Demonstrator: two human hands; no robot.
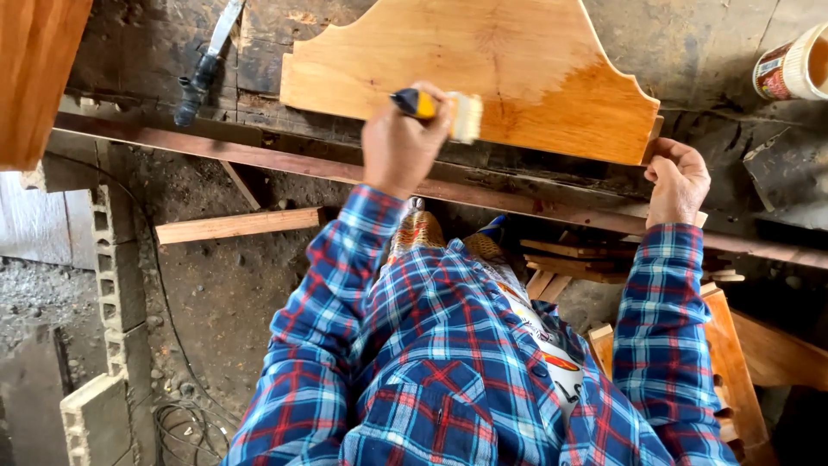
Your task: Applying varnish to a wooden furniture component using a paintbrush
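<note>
**Brush at the board's near edge, dry wood to the left**

We looked down over our plaid sleeves at a shaped wooden board (470, 73) lying flat on the dark workbench (155, 60), its long axis running left to right across our view. Our left hand (398, 145) was closed around a paintbrush (440, 110), whose yellow-and-dark handle pointed left while the pale bristles pointed right and rested on the board's near edge, about the middle of its length. Our right hand (679, 179) gripped the board's right end at the lower corner, fingers curled over the edge.

The relation that mattered was this: the right part of the board looked darker and glossy (wet, we judged), and the left part was paler and matt. The brush sat just at that boundary, so the uncoated wood lay to the left of the bristles, on the side of the brush hand and well apart from the steadying hand.

A paper cup (793, 65) stood at the far right, beyond the right hand.
</note>
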